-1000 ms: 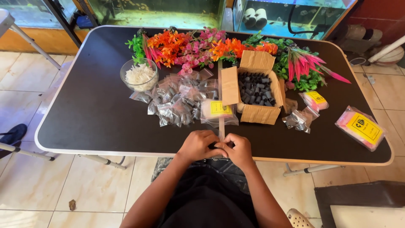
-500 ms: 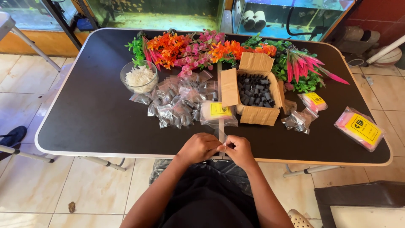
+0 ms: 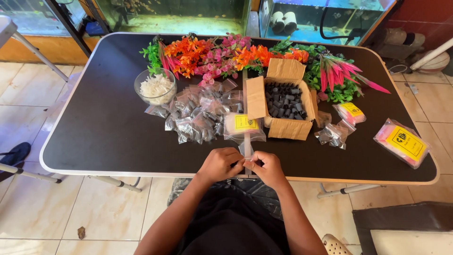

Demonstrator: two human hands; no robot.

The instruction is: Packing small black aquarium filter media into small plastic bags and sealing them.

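Observation:
My left hand and my right hand meet at the near edge of the black table. Together they pinch a narrow clear plastic strip or bag that stands up between the fingertips. Just beyond it lies a clear packet with a yellow label. An open cardboard box full of small black pieces sits behind that. A heap of small clear bags lies left of the box.
A glass bowl of white bits stands at the left. Artificial flowers and plants line the far edge. More labelled packets lie at the right. Fish tanks stand behind the table.
Both hands stay at the table edge holding the strip; the fingers have shifted slightly, otherwise nothing has moved.

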